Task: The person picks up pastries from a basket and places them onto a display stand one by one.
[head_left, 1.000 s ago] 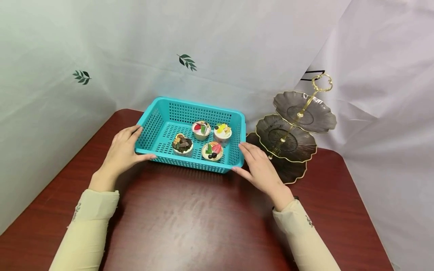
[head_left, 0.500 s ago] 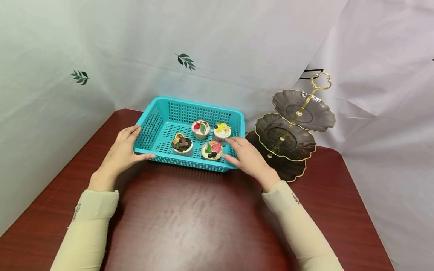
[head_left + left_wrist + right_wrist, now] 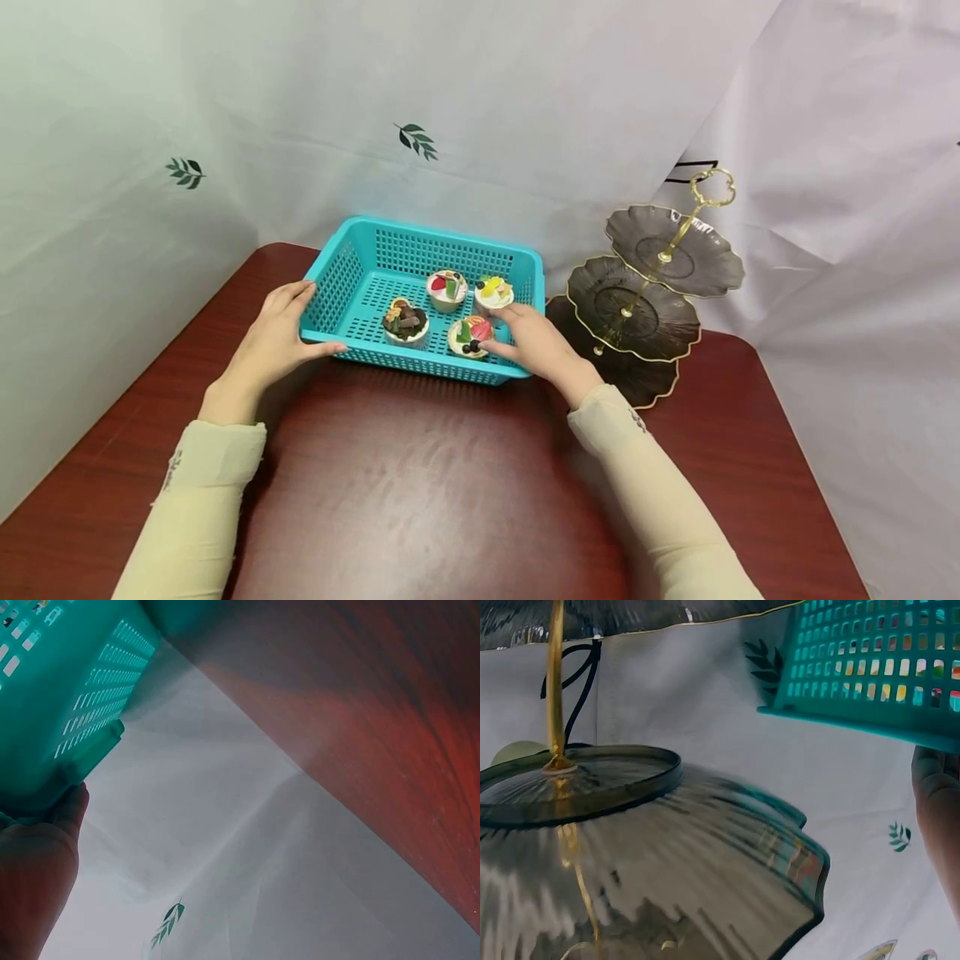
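A turquoise plastic basket (image 3: 420,360) sits at the back of the table with several small dessert cups inside. My left hand (image 3: 268,337) grips its front left corner, thumb along the front rim and fingers at the left side; the left wrist view shows that hand (image 3: 41,855) against the rim. My right hand (image 3: 538,340) reaches over the right end, thumb and fingers spread beside a strawberry-and-blueberry cupcake (image 3: 467,334). The thumb tip appears to touch its edge. Behind it is a yellow-fruit cupcake (image 3: 493,292); a chocolate cupcake (image 3: 406,323) and a red-and-green topped cupcake (image 3: 447,289) lie left.
Right of the basket stands a three-tier dark scalloped stand (image 3: 633,312) with a gold rod and ring handle. Its plates also fill much of the right wrist view. The dark red wooden table (image 3: 420,492) meets a pale cloth backdrop (image 3: 300,108) with leaf prints.
My right hand has let go of the basket's right rim and moved left, over the basket, to the strawberry-and-blueberry cupcake. The left hand stays on its corner.
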`<state>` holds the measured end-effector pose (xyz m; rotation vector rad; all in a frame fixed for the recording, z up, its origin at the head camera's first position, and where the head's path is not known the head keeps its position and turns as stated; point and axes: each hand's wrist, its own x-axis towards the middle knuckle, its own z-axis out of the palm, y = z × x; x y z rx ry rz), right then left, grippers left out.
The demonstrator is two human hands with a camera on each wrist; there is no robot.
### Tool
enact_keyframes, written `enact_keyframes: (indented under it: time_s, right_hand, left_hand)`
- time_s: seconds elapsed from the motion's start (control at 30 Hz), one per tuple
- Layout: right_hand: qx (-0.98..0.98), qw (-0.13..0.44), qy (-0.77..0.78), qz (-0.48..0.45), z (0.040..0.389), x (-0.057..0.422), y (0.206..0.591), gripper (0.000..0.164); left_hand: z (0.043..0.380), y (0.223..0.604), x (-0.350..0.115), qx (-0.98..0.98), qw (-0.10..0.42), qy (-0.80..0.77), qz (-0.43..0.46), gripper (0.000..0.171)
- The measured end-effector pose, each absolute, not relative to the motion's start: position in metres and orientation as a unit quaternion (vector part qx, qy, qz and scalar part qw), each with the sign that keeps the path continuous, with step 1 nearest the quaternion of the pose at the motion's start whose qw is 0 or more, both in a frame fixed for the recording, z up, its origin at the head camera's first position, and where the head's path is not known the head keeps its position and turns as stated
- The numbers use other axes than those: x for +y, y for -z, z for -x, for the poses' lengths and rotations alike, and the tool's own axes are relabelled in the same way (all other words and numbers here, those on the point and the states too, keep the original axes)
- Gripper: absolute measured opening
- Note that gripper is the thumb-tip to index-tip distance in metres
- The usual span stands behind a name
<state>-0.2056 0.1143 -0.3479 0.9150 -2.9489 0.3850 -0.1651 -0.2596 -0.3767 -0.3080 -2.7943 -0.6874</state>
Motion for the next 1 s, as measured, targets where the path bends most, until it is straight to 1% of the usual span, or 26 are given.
enact_keyframes:
  time_s: [0.23, 0.43, 0.6, 0.83, 1.0]
  right_hand:
    - [-0.947, 0.001, -0.13, -0.295, 0.212, 0.108, 0.351, 0.063]
    - [-0.955, -0.016, -0.112, -0.275, 0.217, 0.105, 0.354, 0.073]
    - [-0.953, -0.032, -0.099, -0.284, 0.22, 0.1, 0.353, 0.08]
    - [-0.951, -0.05, -0.085, -0.293, 0.223, 0.092, 0.354, 0.085]
    - [-0.956, -0.055, -0.075, -0.278, 0.225, 0.088, 0.356, 0.092]
  left_hand:
    - [0.164, 0.381, -0.26, -0.959, 0.124, 0.234, 0.1, 0.108]
    - [0.165, 0.379, -0.26, -0.957, 0.127, 0.237, 0.104, 0.108]
    - [0.165, 0.378, -0.259, -0.958, 0.128, 0.236, 0.103, 0.108]
    - [0.163, 0.378, -0.26, -0.957, 0.13, 0.237, 0.108, 0.108]
    - [0.163, 0.377, -0.259, -0.955, 0.137, 0.237, 0.115, 0.107]
